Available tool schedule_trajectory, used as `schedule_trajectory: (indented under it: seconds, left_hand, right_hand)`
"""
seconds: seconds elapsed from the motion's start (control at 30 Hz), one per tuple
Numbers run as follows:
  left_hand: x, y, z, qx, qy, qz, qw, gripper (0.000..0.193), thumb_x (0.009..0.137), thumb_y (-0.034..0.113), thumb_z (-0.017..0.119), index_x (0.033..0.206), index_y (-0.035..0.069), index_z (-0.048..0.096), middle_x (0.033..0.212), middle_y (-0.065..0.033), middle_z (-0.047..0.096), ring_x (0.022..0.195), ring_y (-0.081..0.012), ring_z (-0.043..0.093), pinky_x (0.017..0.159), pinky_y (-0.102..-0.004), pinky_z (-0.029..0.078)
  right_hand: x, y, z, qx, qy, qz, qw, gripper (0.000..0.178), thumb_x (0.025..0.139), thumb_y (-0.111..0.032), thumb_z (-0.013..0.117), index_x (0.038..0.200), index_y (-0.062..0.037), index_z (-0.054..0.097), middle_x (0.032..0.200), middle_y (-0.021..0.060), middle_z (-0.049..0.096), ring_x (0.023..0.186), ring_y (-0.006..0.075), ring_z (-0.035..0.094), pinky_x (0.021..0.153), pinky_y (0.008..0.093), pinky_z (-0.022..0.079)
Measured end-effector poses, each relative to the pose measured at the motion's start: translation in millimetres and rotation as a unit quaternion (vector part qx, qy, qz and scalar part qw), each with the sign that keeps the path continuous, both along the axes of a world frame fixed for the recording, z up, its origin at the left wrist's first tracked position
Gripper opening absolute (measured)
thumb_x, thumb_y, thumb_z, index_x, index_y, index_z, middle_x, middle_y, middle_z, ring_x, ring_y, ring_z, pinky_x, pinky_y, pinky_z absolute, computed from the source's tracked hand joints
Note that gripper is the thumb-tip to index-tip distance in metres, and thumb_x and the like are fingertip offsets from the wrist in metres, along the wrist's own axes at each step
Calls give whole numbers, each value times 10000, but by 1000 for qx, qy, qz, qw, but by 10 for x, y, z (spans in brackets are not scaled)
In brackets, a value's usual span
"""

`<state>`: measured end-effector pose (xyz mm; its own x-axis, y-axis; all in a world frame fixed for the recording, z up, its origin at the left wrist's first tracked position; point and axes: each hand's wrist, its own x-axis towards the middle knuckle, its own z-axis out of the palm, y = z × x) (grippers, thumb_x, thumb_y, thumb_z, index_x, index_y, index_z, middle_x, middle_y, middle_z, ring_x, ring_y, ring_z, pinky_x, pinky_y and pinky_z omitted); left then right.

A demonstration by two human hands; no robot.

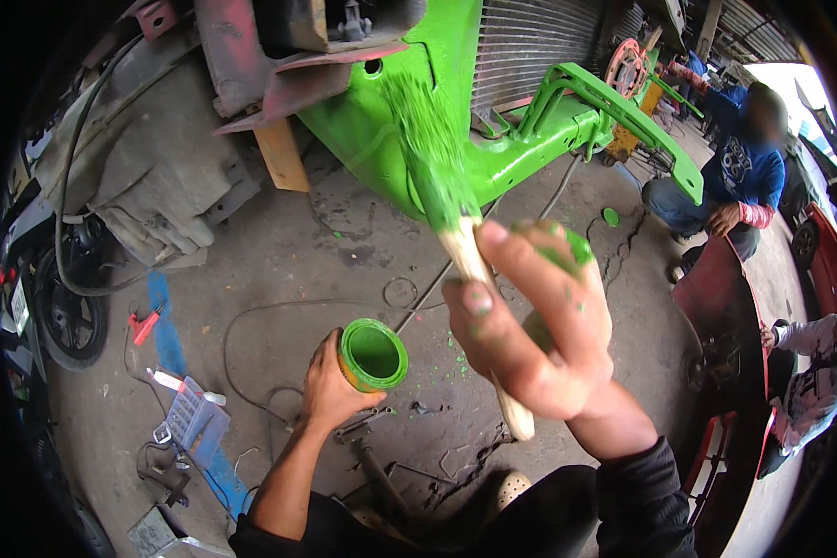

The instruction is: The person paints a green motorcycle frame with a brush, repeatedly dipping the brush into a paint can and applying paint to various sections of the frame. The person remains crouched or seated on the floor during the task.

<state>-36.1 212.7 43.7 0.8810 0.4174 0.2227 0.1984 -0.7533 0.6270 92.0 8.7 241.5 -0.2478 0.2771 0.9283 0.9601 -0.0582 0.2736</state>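
Close in front, my right hand [549,325] grips the wooden handle of a paintbrush [437,177], its bristles coated in green paint. Green smears mark those fingers. The bristle tips overlap the green-painted metal frame [363,139] in view; whether they touch it I cannot tell. Lower and to the left, my left hand [333,386] is wrapped round an open paint can [374,355]. Green paint covers the can's rim and inside wall.
Tools [367,423] and green drips lie on the concrete floor by my feet. A plastic organizer case [193,420] and a cable [228,353] are at left. A crouching person [749,177] and red body panels [725,307] are at right. Green frame arms [614,102] jut out ahead.
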Motion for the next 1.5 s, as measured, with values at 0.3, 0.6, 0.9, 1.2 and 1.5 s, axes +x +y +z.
schedule_trajectory:
  seconds: [0.3,0.6,0.9,1.2,1.5]
  left_hand:
    - [-10,10,6,-7,-8,-9,1000,1086,473,262,933,1367,15,368,1282,-212,540,1202,-394,529,998,-467,458]
    - [-43,30,69,-16,-4,13,1000,1083,459,244,930,1363,19,378,1279,-208,542,1203,-390,527,999,-458,456]
    - [-37,20,24,6,3,10,1000,1092,464,259,928,1370,11,371,1288,-209,536,1214,-395,516,1005,-463,453]
    - [-12,38,26,-10,10,7,1000,1083,476,255,930,1369,7,370,1291,-206,537,1215,-385,518,1007,-454,453]
    - [-61,-102,187,-80,-2,-23,996,1036,486,233,925,1349,26,390,1283,-193,545,1204,-378,529,1001,-451,462]
  right_hand:
    - [-8,70,-364,-34,-12,-25,999,261,733,-142,675,964,-39,611,1090,245,636,860,314,634,749,430,543]
    - [3,-170,-84,0,11,-46,999,476,715,47,782,1135,-66,587,1094,243,631,855,333,657,715,447,561]
    - [146,-111,-551,-71,-42,-67,994,208,757,-133,679,953,-96,621,1140,188,639,913,286,630,804,431,532]
    - [-118,-290,-116,-12,65,2,998,394,755,61,731,1095,-10,547,1051,247,621,794,337,678,688,438,587]
    - [-165,76,-144,53,43,-62,996,368,742,63,743,1037,-17,536,1022,236,644,812,310,679,670,382,564]
